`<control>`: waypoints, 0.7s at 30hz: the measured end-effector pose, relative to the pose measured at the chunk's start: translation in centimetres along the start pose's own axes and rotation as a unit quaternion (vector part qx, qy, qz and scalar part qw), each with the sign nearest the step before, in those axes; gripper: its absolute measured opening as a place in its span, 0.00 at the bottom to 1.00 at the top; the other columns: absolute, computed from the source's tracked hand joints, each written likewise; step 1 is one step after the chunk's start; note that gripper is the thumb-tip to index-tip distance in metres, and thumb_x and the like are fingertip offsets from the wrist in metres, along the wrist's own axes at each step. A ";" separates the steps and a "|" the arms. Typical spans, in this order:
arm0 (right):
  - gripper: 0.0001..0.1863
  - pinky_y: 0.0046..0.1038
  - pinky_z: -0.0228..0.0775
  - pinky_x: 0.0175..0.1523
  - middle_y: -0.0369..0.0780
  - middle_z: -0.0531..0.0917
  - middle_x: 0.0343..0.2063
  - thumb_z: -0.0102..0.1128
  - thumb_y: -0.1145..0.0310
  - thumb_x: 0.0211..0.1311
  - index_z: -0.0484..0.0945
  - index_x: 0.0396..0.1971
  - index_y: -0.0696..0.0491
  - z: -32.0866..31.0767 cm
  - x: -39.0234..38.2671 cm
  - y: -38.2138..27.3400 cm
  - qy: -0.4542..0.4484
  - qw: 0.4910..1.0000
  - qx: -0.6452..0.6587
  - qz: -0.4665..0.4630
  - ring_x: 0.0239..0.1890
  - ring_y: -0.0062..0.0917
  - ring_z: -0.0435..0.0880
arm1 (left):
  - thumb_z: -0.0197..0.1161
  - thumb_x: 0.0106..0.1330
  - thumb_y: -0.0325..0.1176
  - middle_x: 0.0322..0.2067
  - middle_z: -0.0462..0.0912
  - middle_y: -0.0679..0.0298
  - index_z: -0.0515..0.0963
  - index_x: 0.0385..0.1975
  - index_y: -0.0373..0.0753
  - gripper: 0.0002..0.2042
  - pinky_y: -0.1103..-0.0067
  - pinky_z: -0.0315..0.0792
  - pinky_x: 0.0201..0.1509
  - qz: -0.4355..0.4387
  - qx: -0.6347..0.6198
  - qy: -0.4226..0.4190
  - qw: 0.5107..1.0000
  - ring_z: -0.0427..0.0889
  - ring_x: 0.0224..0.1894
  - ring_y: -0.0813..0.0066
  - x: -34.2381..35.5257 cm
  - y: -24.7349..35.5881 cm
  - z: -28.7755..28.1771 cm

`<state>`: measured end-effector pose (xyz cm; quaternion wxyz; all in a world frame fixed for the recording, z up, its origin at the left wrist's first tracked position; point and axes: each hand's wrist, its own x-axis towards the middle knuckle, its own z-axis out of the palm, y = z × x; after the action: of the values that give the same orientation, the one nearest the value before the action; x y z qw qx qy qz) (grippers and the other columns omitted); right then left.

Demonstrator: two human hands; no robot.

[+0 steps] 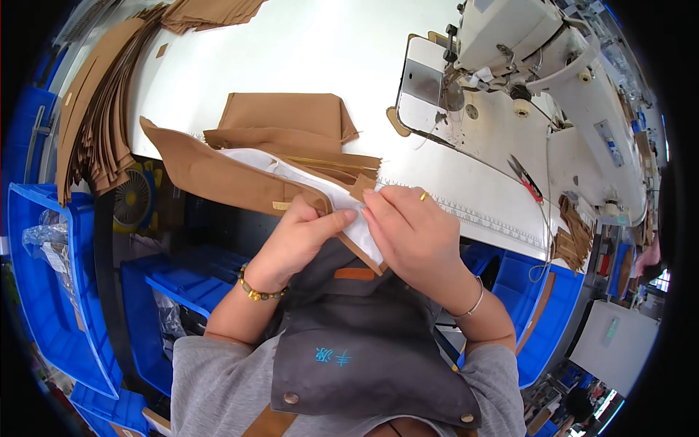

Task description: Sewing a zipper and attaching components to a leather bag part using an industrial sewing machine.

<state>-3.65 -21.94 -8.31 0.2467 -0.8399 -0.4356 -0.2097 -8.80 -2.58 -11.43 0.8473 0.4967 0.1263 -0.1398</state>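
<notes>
Closest to me through the head camera is the grey apron (328, 328). Just beyond it, the left hand (302, 229) is nearly closed on the near edge of a brown fabric piece (226, 182), thumb pressed against its white lining (349, 207), most of its fingers hidden. The right hand (411, 226) is closed too, fingers bunched with their tips pinching at a small brown tab (362, 186) on the piece's far edge; I can't see its thumb.

The piece sits at the bench's near edge, its long axis slanting from far left to near right. Both hands work around its right end, so most of its length runs leftward and away from them; the left hand is nearer that long part.

Further off, a folded brown panel (284, 116) lies on the white bench (291, 58), red-handled snips (526, 178) rest to the right, and a sewing machine (502, 36) stands beyond at far right.
</notes>
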 end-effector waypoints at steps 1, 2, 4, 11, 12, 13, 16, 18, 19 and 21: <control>0.19 0.26 0.75 0.31 0.40 0.83 0.37 0.68 0.74 0.49 0.82 0.44 0.59 0.2 0.0 0.0 -0.001 1.000 0.001 -0.001 0.29 0.28 0.82 | 0.66 0.71 0.27 0.41 0.88 0.64 0.84 0.45 0.26 0.10 0.82 0.76 0.44 0.007 0.014 -0.005 1.000 0.83 0.43 0.83 0.0 0.2 0.2; 0.20 0.25 0.74 0.29 0.41 0.82 0.38 0.66 0.73 0.49 0.81 0.45 0.61 0.3 -0.1 0.0 -0.020 1.000 -0.019 -0.014 0.28 0.27 0.81 | 0.65 0.72 0.26 0.42 0.88 0.63 0.83 0.47 0.26 0.10 0.81 0.77 0.46 0.023 0.020 -0.025 0.999 0.83 0.45 0.82 0.0 0.4 0.3; 0.21 0.25 0.74 0.28 0.41 0.82 0.39 0.65 0.73 0.50 0.81 0.47 0.62 0.4 -0.2 0.1 -0.041 0.998 -0.039 -0.028 0.27 0.26 0.79 | 0.65 0.73 0.27 0.44 0.88 0.62 0.83 0.48 0.25 0.11 0.81 0.77 0.48 0.013 0.040 -0.021 0.999 0.83 0.46 0.81 0.1 0.8 0.3; 0.21 0.24 0.74 0.26 0.43 0.82 0.40 0.64 0.72 0.51 0.80 0.47 0.62 0.1 -0.1 1.0 -0.060 0.996 -0.037 -0.055 0.27 0.26 0.80 | 0.63 0.75 0.31 0.45 0.88 0.62 0.82 0.50 0.26 0.13 0.80 0.77 0.49 0.054 0.066 -0.006 0.996 0.82 0.46 0.81 0.6 0.0 1.1; 0.21 0.25 0.75 0.27 0.43 0.83 0.40 0.64 0.71 0.52 0.81 0.47 0.61 0.2 0.0 1.1 -0.052 0.997 -0.026 -0.053 0.28 0.27 0.82 | 0.63 0.75 0.31 0.45 0.88 0.62 0.82 0.50 0.26 0.13 0.80 0.77 0.49 0.062 0.067 -0.003 0.996 0.82 0.46 0.81 0.7 0.0 1.0; 0.21 0.25 0.75 0.27 0.43 0.83 0.40 0.64 0.71 0.52 0.81 0.47 0.61 0.3 0.1 1.2 -0.053 0.997 -0.025 -0.053 0.28 0.27 0.82 | 0.64 0.75 0.30 0.47 0.87 0.62 0.81 0.52 0.27 0.13 0.79 0.76 0.52 0.044 0.090 -0.009 0.995 0.82 0.48 0.80 0.7 0.1 0.8; 0.17 0.26 0.78 0.29 0.41 0.83 0.37 0.67 0.73 0.53 0.81 0.45 0.59 0.5 0.4 1.2 -0.019 0.999 0.035 -0.013 0.29 0.29 0.85 | 0.64 0.75 0.30 0.48 0.87 0.62 0.80 0.53 0.27 0.13 0.79 0.76 0.55 0.022 0.118 -0.015 0.993 0.82 0.50 0.79 0.8 0.4 0.5; 0.13 0.28 0.79 0.30 0.40 0.84 0.35 0.69 0.75 0.55 0.82 0.42 0.57 0.5 0.6 1.1 -0.004 0.997 0.069 0.047 0.30 0.31 0.86 | 0.64 0.75 0.29 0.48 0.87 0.62 0.80 0.54 0.27 0.13 0.79 0.76 0.55 0.019 0.124 -0.017 0.992 0.82 0.49 0.79 0.9 0.4 0.6; 0.13 0.28 0.79 0.30 0.40 0.84 0.35 0.69 0.75 0.55 0.82 0.42 0.57 0.3 0.7 1.1 -0.005 0.997 0.066 0.043 0.30 0.31 0.86 | 0.64 0.75 0.30 0.48 0.87 0.62 0.80 0.53 0.27 0.14 0.79 0.76 0.55 0.033 0.124 -0.018 0.992 0.82 0.49 0.80 1.0 0.4 0.6; 0.11 0.29 0.80 0.32 0.40 0.84 0.34 0.69 0.76 0.57 0.83 0.41 0.57 0.0 0.9 1.1 -0.031 0.989 0.112 0.093 0.29 0.33 0.86 | 0.64 0.75 0.30 0.49 0.87 0.62 0.80 0.53 0.27 0.14 0.79 0.76 0.54 0.046 0.123 -0.020 0.991 0.82 0.49 0.80 1.0 0.4 0.6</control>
<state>-2.30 -21.92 -8.03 0.3444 -0.8498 -0.3837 -0.1095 -7.69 -3.02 -11.21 0.7874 0.5996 0.0686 -0.1253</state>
